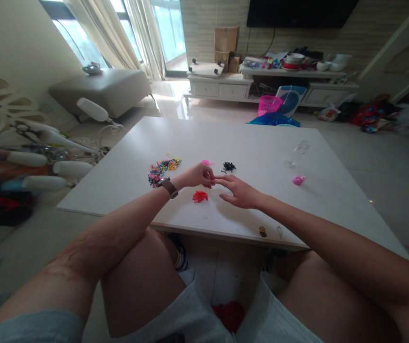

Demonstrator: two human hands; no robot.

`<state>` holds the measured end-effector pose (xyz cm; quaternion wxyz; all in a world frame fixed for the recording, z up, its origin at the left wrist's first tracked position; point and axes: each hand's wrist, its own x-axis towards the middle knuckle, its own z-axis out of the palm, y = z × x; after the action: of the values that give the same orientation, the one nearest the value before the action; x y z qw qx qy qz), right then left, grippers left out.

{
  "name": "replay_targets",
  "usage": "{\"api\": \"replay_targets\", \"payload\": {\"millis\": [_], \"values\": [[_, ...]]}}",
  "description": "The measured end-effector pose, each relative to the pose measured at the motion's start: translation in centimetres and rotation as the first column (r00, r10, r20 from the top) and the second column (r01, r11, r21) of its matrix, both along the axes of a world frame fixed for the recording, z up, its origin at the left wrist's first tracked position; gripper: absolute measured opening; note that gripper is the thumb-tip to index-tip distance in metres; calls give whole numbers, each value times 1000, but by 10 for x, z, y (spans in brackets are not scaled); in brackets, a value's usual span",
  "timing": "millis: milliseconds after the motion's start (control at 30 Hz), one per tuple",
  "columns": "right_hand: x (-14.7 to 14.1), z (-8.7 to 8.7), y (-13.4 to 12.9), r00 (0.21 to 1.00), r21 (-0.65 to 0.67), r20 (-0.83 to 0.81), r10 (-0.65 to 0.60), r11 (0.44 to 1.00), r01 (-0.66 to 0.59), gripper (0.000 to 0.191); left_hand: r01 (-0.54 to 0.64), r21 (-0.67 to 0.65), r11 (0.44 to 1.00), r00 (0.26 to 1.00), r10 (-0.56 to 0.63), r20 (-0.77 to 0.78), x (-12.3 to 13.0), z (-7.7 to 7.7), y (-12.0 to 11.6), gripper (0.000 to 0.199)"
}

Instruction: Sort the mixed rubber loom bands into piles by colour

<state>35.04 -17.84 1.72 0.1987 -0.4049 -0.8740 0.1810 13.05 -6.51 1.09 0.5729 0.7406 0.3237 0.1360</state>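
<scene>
Over the middle of the white table, my left hand is closed in a pinch, with a watch on its wrist. What it pinches is too small to make out. My right hand has its fingers stretched out, their tips meeting the left fingertips. Just below the left hand is a pile of small red bands. Behind the hands lie a black pile and a small pink pile, partly hidden by the left hand. A mixed-colour pile of small bands spreads to the left.
On the table's right side lie a clear bottle-like container and a pink object. A small yellow-and-dark figure and a small clear piece sit near the front edge. A lamp with white shades stands at the left.
</scene>
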Motion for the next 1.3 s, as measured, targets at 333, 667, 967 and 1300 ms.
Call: {"api": "replay_targets", "payload": {"millis": [333,667,967,1300], "values": [[2,2,2,995,82,-63,-84,993,89,46,-104,62,993,993,107,-45,-14,3,18,22],[3,3,-2,997,86,30,-71,994,68,41,-87,511,855,922,264,-284,-36,-16,43,10],[4,1,-3,996,68,60,-62,996,58,42,-48,512,857,968,167,-188,-35,-4,35,25],[-3,3,-8,999,67,26,-22,998,20,46,134,137,981,984,-148,100,-1,14,-6,36]]}}
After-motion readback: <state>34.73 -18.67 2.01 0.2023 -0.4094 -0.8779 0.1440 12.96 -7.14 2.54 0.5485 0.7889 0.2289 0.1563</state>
